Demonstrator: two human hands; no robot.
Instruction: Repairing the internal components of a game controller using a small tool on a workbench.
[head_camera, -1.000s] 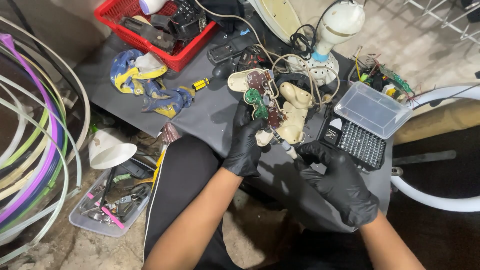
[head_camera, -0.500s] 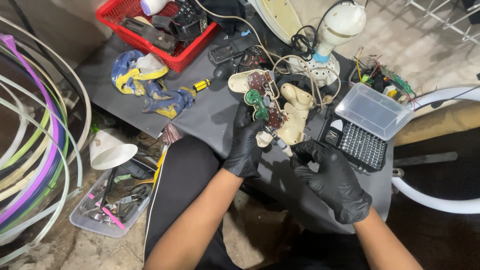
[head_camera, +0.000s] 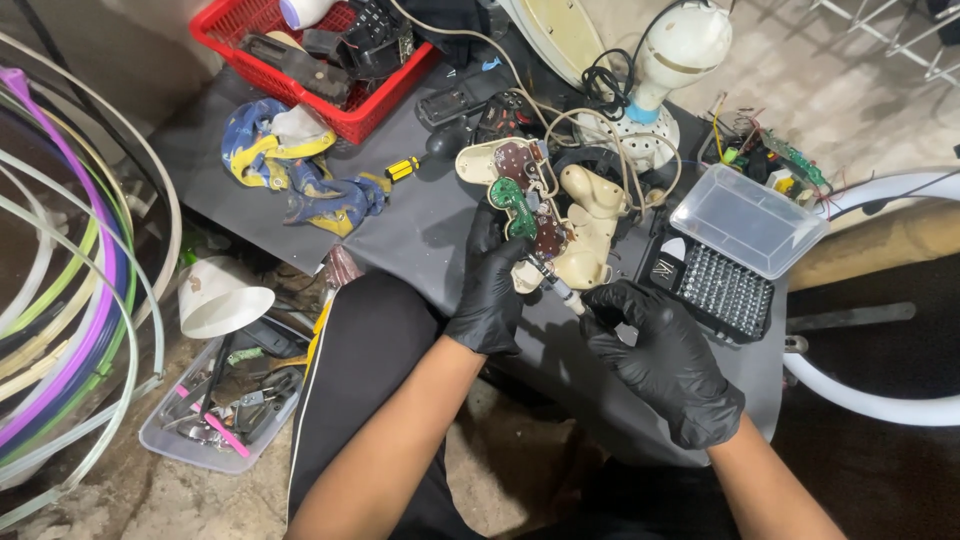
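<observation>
While we look down at the dark grey table (head_camera: 400, 230), our left hand (head_camera: 492, 290), in a black glove, is closed around the lower edge of the opened cream plastic game controller shell (head_camera: 585, 225), which lies on the table with its brown and green circuit boards (head_camera: 525, 205) exposed. Our right hand (head_camera: 665, 355), also black-gloved, pinches a slim screwdriver (head_camera: 555, 282) between its fingertips, with the tool's tip against the boards near the shell's lower edge. Just right of the shell sits a black rectangular bit case (head_camera: 715, 290) filled with rows of small bits, its clear plastic lid (head_camera: 745, 220) tilted open above it. A red plastic basket (head_camera: 240, 35) with dark parts stands at the table's far left corner. Near it lie a blue and yellow crumpled cloth (head_camera: 290, 170) and a yellow-and-black-handled screwdriver (head_camera: 415, 163). Beyond the shell stands a white round-headed lamp base (head_camera: 660, 70) with tangled cords. On the floor to the left rest a clear flat tray of small tools (head_camera: 215, 415) and a white cone-shaped shade (head_camera: 220, 298).
</observation>
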